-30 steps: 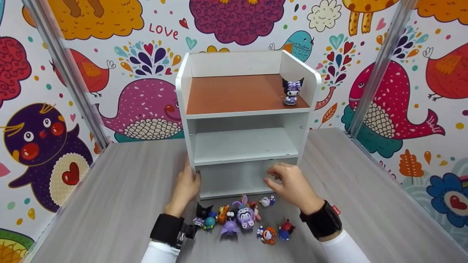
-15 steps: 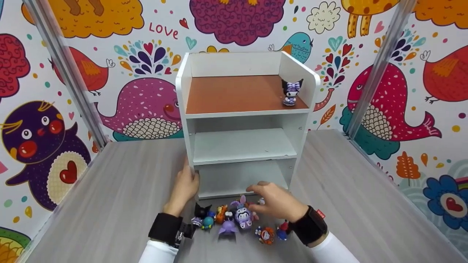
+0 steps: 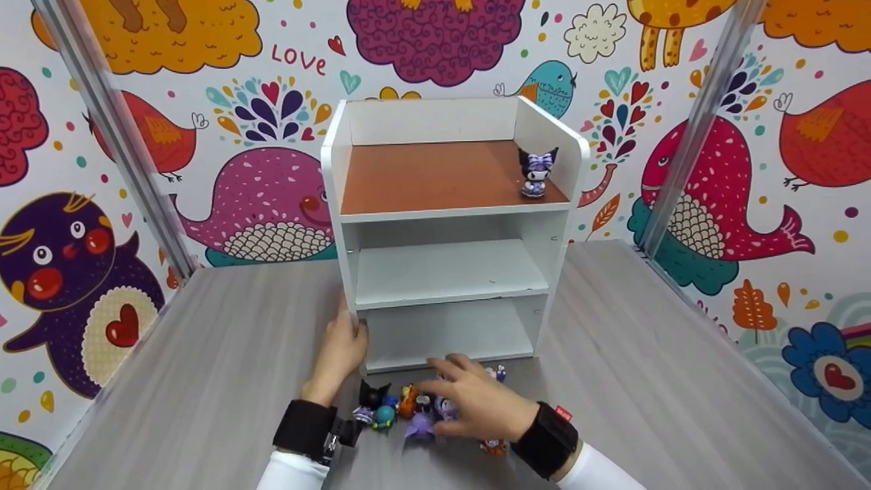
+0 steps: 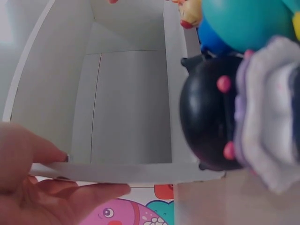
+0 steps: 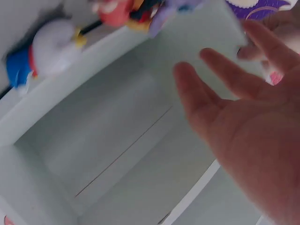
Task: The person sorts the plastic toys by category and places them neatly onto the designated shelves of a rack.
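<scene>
A white shelf unit [image 3: 449,296] with a brown top board stands on the table. My left hand [image 3: 343,350] grips its left side panel, the thumb [image 4: 47,152] inside and the fingers outside. Over the small toy figurines in front of the unit spreads my right hand [image 3: 486,403], fingers apart and holding nothing. It partly hides a purple-and-white figurine [image 3: 446,408]. Left of it lie a purple figurine [image 3: 420,426], an orange figurine [image 3: 407,400], a turquoise figurine [image 3: 384,416] and a black-headed figurine [image 3: 373,393]. A white-and-blue figurine [image 5: 54,47] shows in the right wrist view.
A black-eared figurine with a purple bow [image 3: 537,175] stands at the right of the top board. Below my right wrist an orange-and-white figurine [image 3: 493,446] shows partly. Patterned wall panels [image 3: 272,204] with metal posts [image 3: 708,122] enclose the grey table [image 3: 252,381].
My right hand has moved left and down from the front of the bottom compartment to above the figurines, its fingers spreading. The left hand has kept its grip on the shelf unit.
</scene>
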The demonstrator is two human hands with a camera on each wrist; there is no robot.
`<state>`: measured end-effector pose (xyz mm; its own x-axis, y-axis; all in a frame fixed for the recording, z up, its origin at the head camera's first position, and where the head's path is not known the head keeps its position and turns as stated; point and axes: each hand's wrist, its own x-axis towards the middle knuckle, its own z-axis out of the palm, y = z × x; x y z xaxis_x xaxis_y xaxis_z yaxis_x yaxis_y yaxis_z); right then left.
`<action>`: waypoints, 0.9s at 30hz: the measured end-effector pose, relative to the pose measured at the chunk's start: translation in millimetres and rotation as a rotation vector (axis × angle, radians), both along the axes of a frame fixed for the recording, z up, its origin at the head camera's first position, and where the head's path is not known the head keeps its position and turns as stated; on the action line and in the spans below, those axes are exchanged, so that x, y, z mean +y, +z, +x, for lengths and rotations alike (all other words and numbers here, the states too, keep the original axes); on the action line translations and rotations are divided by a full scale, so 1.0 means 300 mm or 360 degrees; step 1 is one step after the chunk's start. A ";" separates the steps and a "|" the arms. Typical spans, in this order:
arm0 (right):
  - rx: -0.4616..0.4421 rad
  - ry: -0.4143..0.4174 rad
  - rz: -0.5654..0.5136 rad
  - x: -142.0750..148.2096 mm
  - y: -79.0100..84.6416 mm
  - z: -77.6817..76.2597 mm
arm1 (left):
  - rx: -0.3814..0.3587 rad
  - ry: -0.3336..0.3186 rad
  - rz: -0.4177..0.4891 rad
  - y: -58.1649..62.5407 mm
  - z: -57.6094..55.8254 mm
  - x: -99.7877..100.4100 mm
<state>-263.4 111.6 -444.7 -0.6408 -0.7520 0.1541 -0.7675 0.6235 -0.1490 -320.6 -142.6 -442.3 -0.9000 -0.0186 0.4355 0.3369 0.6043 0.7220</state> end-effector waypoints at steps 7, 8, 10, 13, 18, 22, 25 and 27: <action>-0.0021 0.0151 0.0180 -0.043 -0.035 0.034 | 0.0001 0.0014 -0.0011 0.002 0.003 0.001; -0.0010 0.0159 0.0187 -0.046 -0.037 0.037 | -0.0001 0.0020 -0.0014 0.003 0.004 0.002; -0.0020 0.0170 0.0194 -0.047 -0.037 0.039 | -0.0003 0.0023 -0.0015 0.004 0.004 0.003; -0.0056 0.0148 0.0187 -0.048 -0.029 0.043 | 0.0005 0.0026 -0.0018 0.005 0.005 0.005; -0.0047 0.0159 0.0183 -0.047 -0.018 0.047 | 0.0002 0.0031 -0.0010 0.007 0.006 0.003; 0.0027 0.0218 0.0200 -0.044 -0.015 0.043 | 0.0001 0.0035 -0.0004 0.006 0.005 0.003; 0.0086 0.0262 0.0202 -0.045 -0.015 0.039 | 0.0003 0.0034 -0.0001 0.006 0.006 0.005; 0.0124 0.0286 0.0199 -0.047 -0.017 0.037 | 0.0004 0.0036 -0.0003 0.007 0.006 0.006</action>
